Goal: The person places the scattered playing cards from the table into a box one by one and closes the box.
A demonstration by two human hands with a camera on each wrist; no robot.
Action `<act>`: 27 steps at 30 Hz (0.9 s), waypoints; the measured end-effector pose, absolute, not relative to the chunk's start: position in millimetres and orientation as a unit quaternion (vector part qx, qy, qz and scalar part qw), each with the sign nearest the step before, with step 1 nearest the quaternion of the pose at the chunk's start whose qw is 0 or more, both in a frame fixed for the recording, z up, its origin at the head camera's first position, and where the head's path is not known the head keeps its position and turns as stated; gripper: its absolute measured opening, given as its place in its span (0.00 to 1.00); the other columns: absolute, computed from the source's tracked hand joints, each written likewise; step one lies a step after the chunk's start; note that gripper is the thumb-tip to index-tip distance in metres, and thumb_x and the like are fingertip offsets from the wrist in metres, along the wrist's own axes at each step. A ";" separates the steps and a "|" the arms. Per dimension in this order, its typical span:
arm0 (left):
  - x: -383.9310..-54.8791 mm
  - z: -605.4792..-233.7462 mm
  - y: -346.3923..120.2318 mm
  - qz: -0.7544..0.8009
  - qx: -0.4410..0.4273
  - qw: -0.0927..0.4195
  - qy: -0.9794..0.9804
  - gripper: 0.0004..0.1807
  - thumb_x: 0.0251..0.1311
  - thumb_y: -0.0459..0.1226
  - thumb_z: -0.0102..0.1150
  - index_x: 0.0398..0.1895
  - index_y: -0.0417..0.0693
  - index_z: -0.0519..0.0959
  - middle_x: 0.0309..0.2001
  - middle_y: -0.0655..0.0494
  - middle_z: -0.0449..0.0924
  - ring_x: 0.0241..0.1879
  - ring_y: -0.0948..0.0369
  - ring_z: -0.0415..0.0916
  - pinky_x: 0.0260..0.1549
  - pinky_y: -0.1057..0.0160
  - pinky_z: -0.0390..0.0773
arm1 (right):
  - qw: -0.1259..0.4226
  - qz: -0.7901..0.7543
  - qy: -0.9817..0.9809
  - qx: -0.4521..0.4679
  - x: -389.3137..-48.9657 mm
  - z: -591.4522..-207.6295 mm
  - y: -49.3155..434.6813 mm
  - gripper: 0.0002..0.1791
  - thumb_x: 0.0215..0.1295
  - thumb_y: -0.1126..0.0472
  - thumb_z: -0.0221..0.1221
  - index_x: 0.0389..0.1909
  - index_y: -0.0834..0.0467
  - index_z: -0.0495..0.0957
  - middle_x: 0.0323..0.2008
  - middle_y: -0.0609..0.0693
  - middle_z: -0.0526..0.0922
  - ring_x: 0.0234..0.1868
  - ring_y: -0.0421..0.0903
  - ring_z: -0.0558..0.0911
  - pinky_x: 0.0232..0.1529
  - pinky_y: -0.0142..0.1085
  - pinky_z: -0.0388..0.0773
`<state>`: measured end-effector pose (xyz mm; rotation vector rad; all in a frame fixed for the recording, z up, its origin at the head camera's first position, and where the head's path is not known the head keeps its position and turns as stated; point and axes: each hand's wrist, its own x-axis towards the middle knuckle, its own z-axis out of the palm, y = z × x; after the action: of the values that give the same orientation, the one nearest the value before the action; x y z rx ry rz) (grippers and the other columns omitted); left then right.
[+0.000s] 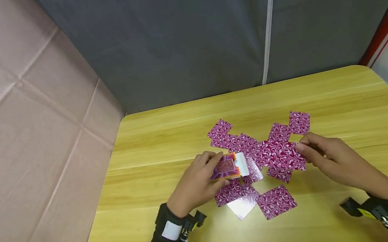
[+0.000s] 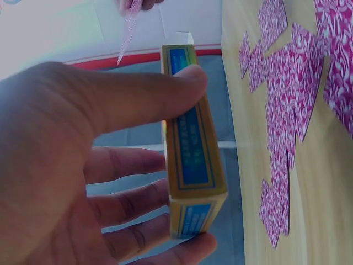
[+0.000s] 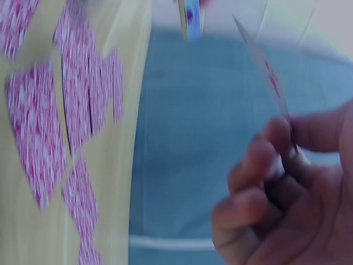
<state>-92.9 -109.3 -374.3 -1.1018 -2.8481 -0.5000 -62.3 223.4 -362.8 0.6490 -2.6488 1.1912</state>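
My left hand (image 1: 196, 180) grips a small playing card box (image 1: 225, 167) across its sides, thumb on one narrow edge and fingers on the other. Its white flap (image 1: 242, 164) stands open toward the right. In the left wrist view the box (image 2: 193, 149) shows a gold and blue side. Between thumb and index finger my right hand (image 1: 332, 157) pinches a playing card (image 1: 286, 154) by its right end, patterned magenta and white. Seen from the right wrist, that card (image 3: 267, 74) is nearly edge-on and raised off the table, pointing toward the box.
Several magenta-backed cards (image 1: 277, 201) lie scattered and overlapping on the yellow wooden table (image 1: 153, 141). One pale, shiny card (image 1: 242, 206) reflects light near the front. A grey curtain (image 1: 171, 44) hangs behind the table, and a pinkish cloth wall (image 1: 34, 153) stands at the left.
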 end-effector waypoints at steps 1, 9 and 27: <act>-92.0 -373.9 -107.8 -0.163 -0.359 0.023 -0.919 0.38 0.53 0.54 0.57 0.65 0.48 0.62 0.53 0.57 0.66 0.49 0.63 0.64 0.46 0.66 0.71 | 0.089 0.399 -0.887 0.215 -62.7 -362.8 218.3 0.10 0.64 0.68 0.50 0.27 0.50 0.68 0.18 0.40 0.67 0.15 0.35 0.63 0.13 0.27 0.61; -85.5 -369.0 -99.0 -0.168 -0.372 0.033 -0.912 0.38 0.53 0.55 0.56 0.64 0.47 0.62 0.52 0.58 0.66 0.49 0.64 0.64 0.45 0.68 0.71 | 0.110 0.378 -0.892 0.223 -64.3 -367.3 191.5 0.12 0.64 0.66 0.51 0.24 0.49 0.64 0.15 0.38 0.60 0.14 0.33 0.59 0.12 0.25 0.58; -79.9 -364.5 -91.5 -0.177 -0.412 0.061 -0.892 0.37 0.51 0.53 0.59 0.63 0.48 0.64 0.53 0.59 0.66 0.51 0.66 0.62 0.48 0.70 0.68 | 0.031 0.400 -0.883 0.244 -65.8 -379.9 179.0 0.12 0.65 0.59 0.51 0.21 0.46 0.67 0.14 0.37 0.62 0.14 0.34 0.60 0.14 0.27 0.61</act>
<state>-79.9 -91.5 -364.5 -1.2450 -2.6975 -0.5360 -65.8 179.0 -379.9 0.7509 -2.7196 1.2324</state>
